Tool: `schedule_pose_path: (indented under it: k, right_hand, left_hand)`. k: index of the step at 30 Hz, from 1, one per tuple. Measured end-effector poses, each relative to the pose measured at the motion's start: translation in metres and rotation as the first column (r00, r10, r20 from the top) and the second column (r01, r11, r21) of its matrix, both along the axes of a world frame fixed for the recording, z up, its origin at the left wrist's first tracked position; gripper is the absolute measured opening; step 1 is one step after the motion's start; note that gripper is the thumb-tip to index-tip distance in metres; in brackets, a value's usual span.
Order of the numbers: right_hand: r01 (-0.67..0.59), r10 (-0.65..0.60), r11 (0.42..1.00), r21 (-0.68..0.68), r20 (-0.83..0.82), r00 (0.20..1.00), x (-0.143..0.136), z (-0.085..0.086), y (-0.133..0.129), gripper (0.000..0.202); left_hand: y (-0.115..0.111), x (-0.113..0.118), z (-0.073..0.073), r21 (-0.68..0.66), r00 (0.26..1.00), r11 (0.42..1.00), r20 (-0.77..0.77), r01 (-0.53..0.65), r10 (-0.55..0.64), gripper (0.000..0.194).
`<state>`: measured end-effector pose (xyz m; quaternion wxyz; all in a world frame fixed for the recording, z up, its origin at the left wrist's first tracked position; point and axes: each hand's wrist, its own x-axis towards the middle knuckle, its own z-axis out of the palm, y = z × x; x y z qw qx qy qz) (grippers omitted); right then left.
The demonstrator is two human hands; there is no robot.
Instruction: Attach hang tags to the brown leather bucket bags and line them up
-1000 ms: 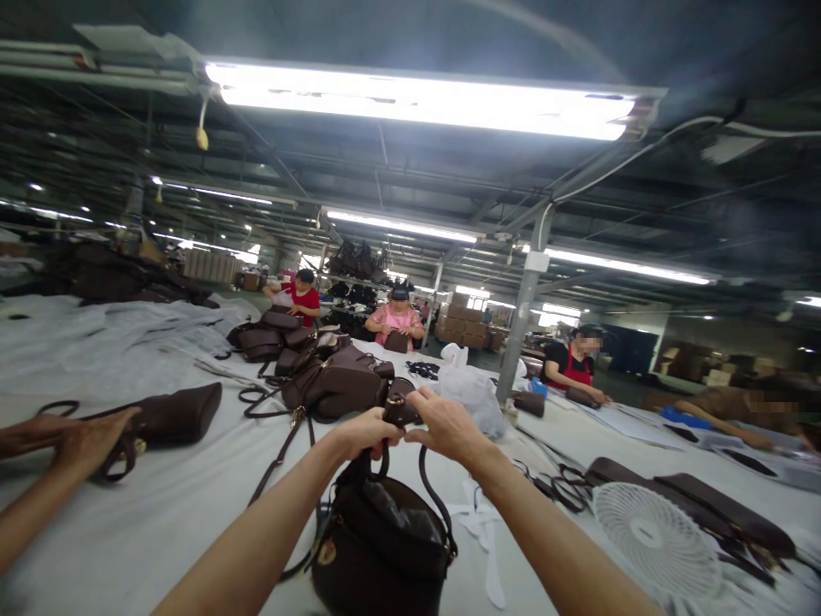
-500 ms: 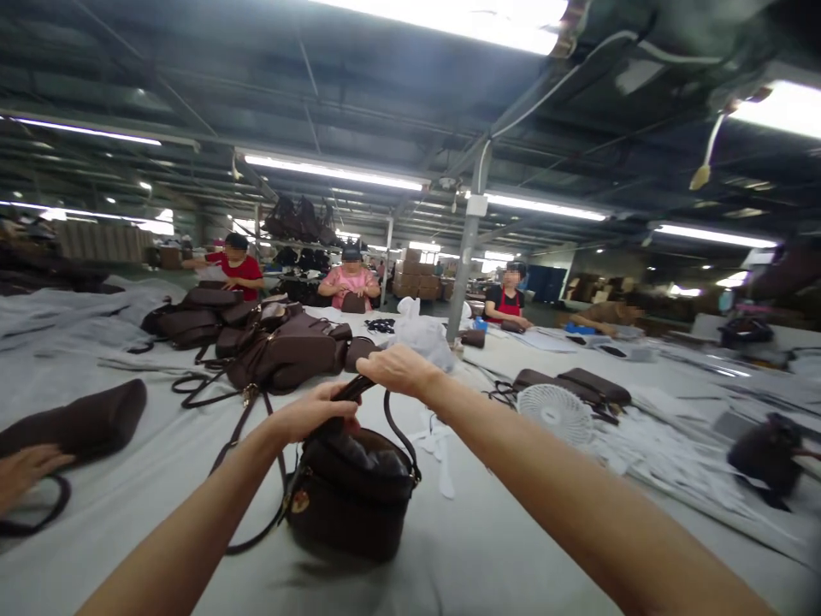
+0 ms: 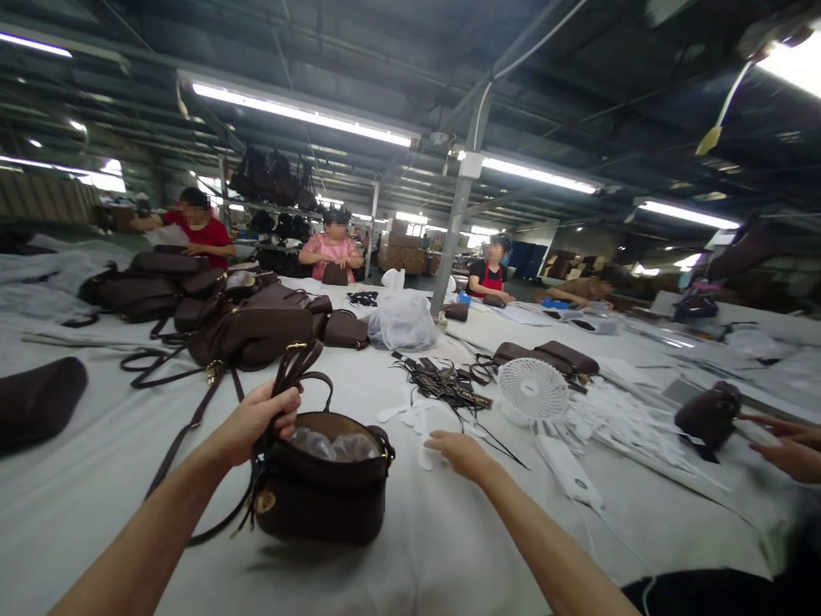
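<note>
A dark brown handbag point(image 3: 321, 505) stands upright in front of me, its top open and clear plastic stuffing point(image 3: 337, 447) showing inside. My left hand point(image 3: 260, 417) is closed around its bunched straps point(image 3: 298, 364) above the left side of the opening. A round gold emblem point(image 3: 264, 501) sits on the bag's left end. To the right of the bag, my right hand point(image 3: 460, 453) reaches low over the table, fingers stretched out with their tips at a white strip point(image 3: 424, 445). Whether the fingertips grip that strip is hard to see. Behind it lies a heap of black tags with cords point(image 3: 442, 382).
More brown bags point(image 3: 250, 335) are piled at the back left, beside a white plastic bag point(image 3: 403, 321). A small white fan point(image 3: 534, 389) stands on the right near scattered white pieces point(image 3: 616, 436). Another person's hands point(image 3: 792, 449) work at the right edge; several co-workers sit across the table.
My right hand has let go of the straps and moved down right to the white strips. My left hand, still on the straps, appears further left. The view has shifted, uncovering the black tags.
</note>
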<state>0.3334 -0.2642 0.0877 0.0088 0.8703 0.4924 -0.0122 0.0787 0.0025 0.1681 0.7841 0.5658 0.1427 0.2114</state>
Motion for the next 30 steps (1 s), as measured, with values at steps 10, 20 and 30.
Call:
schedule_pose_path:
  k: [10, 20, 30]
  right_hand:
    - [-0.138, 0.133, 0.99, -0.041, -0.101, 0.986, 0.044, -0.037, 0.032, 0.014]
    - [0.139, 0.047, 0.888, 0.438, -0.387, 0.921, -0.004, -0.016, -0.007, 0.027]
    - [0.438, 0.445, 0.729, 0.526, -0.851, 0.281, -0.105, 0.066, -0.008, 0.058]
  left_hand:
    - [0.0, 0.001, -0.003, 0.026, 0.998, 0.999, -0.035, -0.045, 0.046, 0.037]
    - [-0.007, -0.001, -0.002, 0.053, 0.997, 0.996, -0.002, -0.077, 0.077, 0.042]
    - [-0.036, -0.003, -0.01, 0.056, 0.996, 0.996, 0.073, -0.063, 0.059, 0.038]
